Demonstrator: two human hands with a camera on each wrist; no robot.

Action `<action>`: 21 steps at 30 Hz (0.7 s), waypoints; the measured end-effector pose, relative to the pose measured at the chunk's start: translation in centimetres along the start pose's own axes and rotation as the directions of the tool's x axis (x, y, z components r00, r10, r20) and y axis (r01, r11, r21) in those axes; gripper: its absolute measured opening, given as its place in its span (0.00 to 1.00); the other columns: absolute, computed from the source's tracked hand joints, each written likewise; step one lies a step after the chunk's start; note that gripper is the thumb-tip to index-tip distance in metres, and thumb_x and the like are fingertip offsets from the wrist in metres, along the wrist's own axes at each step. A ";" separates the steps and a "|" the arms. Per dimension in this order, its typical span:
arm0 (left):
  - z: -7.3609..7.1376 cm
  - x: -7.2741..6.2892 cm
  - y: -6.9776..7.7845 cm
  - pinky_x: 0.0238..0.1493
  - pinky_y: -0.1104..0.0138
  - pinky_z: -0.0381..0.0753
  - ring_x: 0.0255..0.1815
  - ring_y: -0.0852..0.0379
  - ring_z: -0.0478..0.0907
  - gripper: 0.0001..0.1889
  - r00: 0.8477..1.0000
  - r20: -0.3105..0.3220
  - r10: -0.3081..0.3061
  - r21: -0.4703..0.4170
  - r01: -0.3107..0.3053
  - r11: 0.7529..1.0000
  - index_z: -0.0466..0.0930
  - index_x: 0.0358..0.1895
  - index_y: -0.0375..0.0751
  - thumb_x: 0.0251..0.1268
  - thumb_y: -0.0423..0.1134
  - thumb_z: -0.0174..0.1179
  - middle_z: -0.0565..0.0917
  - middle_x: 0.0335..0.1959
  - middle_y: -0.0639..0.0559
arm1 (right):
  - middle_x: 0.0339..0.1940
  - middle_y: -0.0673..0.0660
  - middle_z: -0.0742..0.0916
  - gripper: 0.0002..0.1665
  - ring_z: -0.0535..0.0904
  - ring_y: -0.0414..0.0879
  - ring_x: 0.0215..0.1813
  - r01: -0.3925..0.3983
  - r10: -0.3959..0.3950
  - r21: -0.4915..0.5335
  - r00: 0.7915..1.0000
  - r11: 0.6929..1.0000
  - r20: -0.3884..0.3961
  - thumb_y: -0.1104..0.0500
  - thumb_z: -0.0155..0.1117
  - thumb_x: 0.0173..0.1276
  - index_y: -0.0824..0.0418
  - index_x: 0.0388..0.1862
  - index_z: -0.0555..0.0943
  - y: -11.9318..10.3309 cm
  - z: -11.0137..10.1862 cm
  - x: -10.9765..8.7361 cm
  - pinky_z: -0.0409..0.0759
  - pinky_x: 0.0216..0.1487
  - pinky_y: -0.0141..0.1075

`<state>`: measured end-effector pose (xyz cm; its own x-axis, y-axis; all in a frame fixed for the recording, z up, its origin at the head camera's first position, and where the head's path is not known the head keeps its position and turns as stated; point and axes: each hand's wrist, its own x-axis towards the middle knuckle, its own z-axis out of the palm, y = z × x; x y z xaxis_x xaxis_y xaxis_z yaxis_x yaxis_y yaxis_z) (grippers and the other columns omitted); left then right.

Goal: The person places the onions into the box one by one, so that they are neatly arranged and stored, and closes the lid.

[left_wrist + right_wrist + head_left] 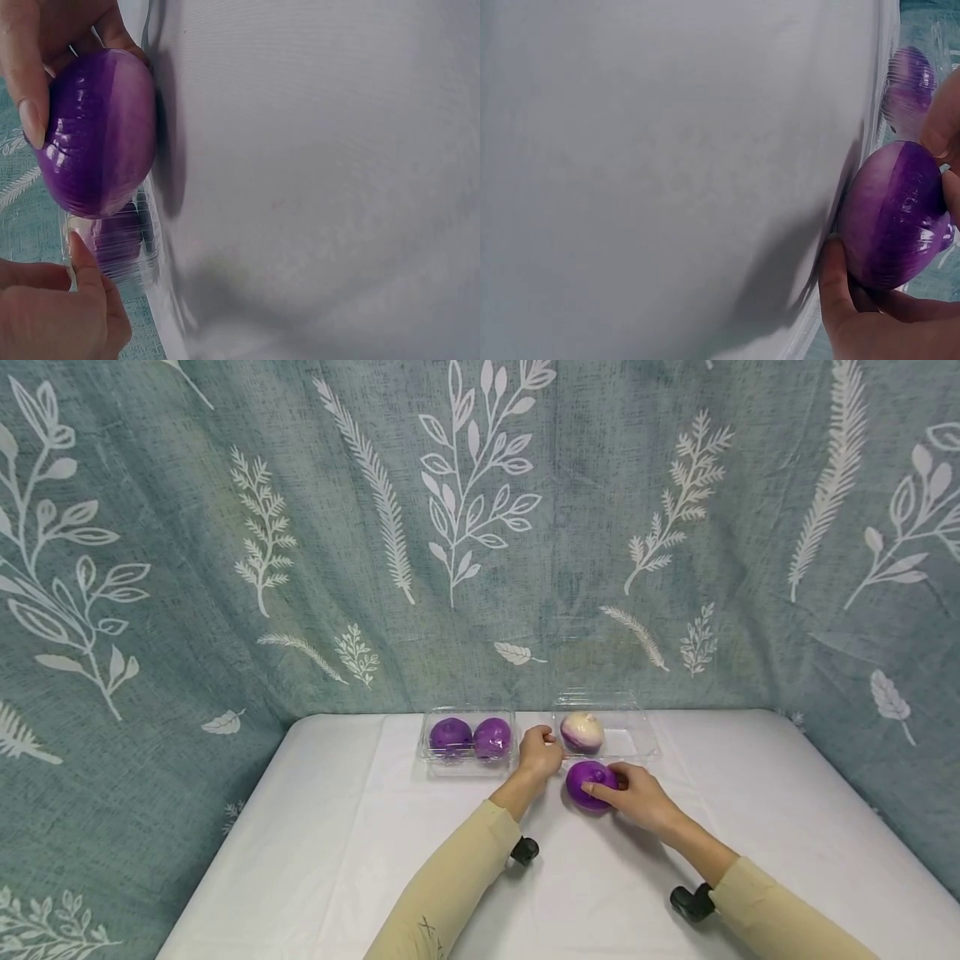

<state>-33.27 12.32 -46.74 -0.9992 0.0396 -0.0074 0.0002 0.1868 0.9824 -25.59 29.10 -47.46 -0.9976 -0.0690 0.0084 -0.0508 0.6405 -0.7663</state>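
Observation:
My right hand (pixel 637 793) grips a glossy purple onion (pixel 588 785) low over the white table, thumb on its near side. In the right wrist view, its fingers curl round the lower end of the onion (pixel 896 217). My left hand (pixel 538 753) is at the left edge of an open clear plastic box (pixel 633 739), its curled fingers and thumb seeming to pinch that edge. A cream-and-purple onion (pixel 582 732) sits in this box's left half. The left wrist view shows the left hand (pixel 64 307) below the purple onion (pixel 101 135), with the box (pixel 146 247) behind.
A second clear plastic box (pixel 468 768), to the left, holds two purple onions (pixel 451 737). Both boxes stand near the back edge of the white-covered table (pixel 375 843). A leaf-patterned green curtain (pixel 360 527) hangs right behind it. Dark wrist-camera mounts (pixel 692 903) jut out by the sleeves.

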 end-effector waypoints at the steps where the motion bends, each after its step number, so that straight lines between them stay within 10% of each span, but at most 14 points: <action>1: 0.0 0.0 0.0 0.29 0.77 0.75 0.34 0.59 0.77 0.27 1.000 -0.002 -0.001 0.005 0.001 1.000 0.73 0.64 0.22 0.58 0.19 0.51 0.79 0.44 0.46 | 0.55 0.71 0.85 0.42 0.82 0.61 0.57 0.000 0.000 -0.006 1.000 1.000 0.001 0.43 0.71 0.69 0.77 0.63 0.74 0.0 0.0 -0.1 0.84 0.58 0.51; 21: -0.3 0.2 0.1 0.33 0.74 0.78 0.38 0.57 0.77 0.27 1.000 0.007 -0.009 -0.014 0.009 1.000 0.73 0.64 0.23 0.57 0.19 0.53 0.79 0.42 0.46 | 0.55 0.69 0.85 0.41 0.82 0.61 0.56 0.084 -0.086 -0.101 0.996 0.991 -0.018 0.41 0.70 0.70 0.73 0.64 0.75 -2.5 -3.8 -1.3 0.86 0.51 0.48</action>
<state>-33.44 12.08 -46.63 -0.9989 0.0443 -0.0177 -0.0098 0.1730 0.9849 -24.36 30.47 -43.07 -0.9902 -0.1101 0.0861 -0.1389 0.7064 -0.6940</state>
